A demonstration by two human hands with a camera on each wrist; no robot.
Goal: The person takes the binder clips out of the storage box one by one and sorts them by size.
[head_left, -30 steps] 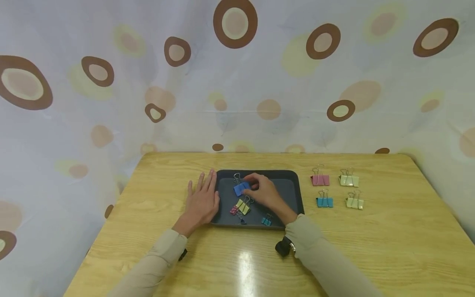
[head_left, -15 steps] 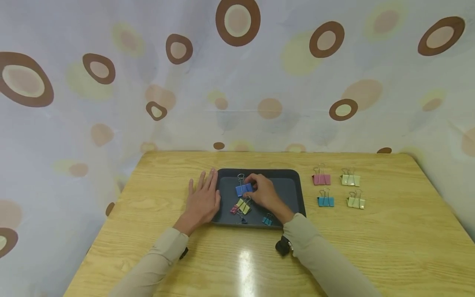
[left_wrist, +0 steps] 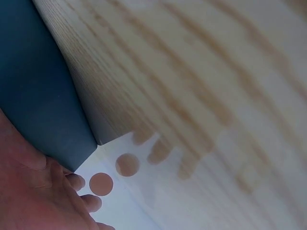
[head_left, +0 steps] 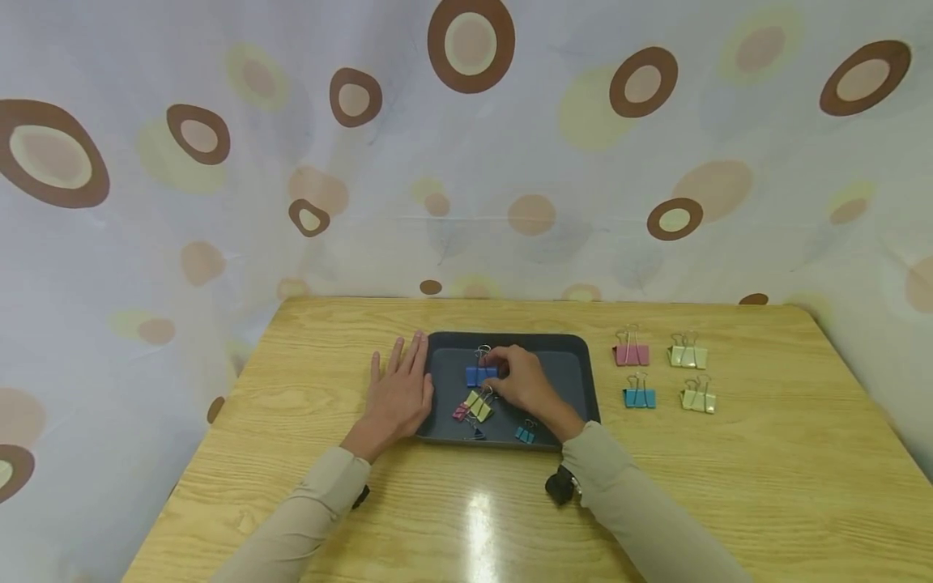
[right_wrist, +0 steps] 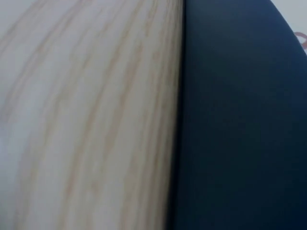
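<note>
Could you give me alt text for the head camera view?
A person's right hand pinches a blue binder clip in a dark tray that holds other clips, while the left hand lies along the tray's left edge. Four more clips sit on the wooden table to the right.

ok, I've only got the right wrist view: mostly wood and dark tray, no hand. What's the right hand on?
Observer: Head view: the right hand has its grip on the right end of a blue clip, over the tray.
Operator: And the left hand?
Observer: Flat-fingered, alongside the tray's left edge.
Operator: Anything on the table right of the tray?
Observer: Yes: a pink clip, a turquoise clip and two pale clips.
</note>
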